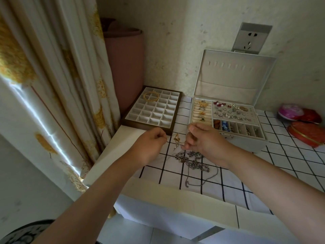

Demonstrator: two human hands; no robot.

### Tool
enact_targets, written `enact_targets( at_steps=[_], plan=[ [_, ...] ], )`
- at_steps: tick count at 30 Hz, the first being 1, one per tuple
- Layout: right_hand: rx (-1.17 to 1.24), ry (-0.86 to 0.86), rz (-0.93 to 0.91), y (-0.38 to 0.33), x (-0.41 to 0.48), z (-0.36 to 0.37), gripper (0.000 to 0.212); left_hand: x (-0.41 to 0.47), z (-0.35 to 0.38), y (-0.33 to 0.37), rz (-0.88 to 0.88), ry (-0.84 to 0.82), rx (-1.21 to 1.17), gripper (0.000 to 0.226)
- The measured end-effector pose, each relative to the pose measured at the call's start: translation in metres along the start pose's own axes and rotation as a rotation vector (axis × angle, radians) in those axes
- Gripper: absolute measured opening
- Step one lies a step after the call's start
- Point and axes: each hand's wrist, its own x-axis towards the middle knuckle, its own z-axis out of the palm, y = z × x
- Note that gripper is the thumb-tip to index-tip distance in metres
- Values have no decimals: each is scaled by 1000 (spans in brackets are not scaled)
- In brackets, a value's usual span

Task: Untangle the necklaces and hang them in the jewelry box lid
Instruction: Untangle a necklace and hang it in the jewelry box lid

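Currently both hands up over the table (175, 201), working a thin gold chain (177, 140) strung between them. Left hand (149, 145) pinched shut on one end of the chain, fingertips together. Right hand (204, 138) closed on the other end, thumb + fingers curled round it. Small gold pendant bits dangle off the chain mid-span, above the cloth.

Silver necklace pile (191, 160) lies on the checked cloth (233, 175) just below the hands, still knotted, w/ a thinner strand trailing toward the table's near edge.

Jewelry box (226, 118) sits behind the right hand, lid (233, 74) open and upright against the wall, row of hooks near the lid top, nothing visibly hung on them. Box tray holds rings + earrings etc.

Divided tray (154, 110) left of the box, gold bangles (151, 96) in its far corner. Red/pink pouches (302, 122) far right. Curtain (52, 76) at left, wall socket (251, 38) above the box
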Motion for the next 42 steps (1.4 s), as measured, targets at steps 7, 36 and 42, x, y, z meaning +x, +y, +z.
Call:
enact_targets(
  at_steps=[7, 36, 42],
  plan=[
    [-704, 90, -268, -14, 0, -9, 5, 2, -16, 0, 114, 45, 54, 17],
    [-778, -51, -417, 10, 26, 24, 40, 4, -19, -23, -97, 239, 262, 16],
    [-1034, 110, -541, 16, 23, 33, 23, -4, -24, -10, -29, 144, 102, 12]
  ],
)
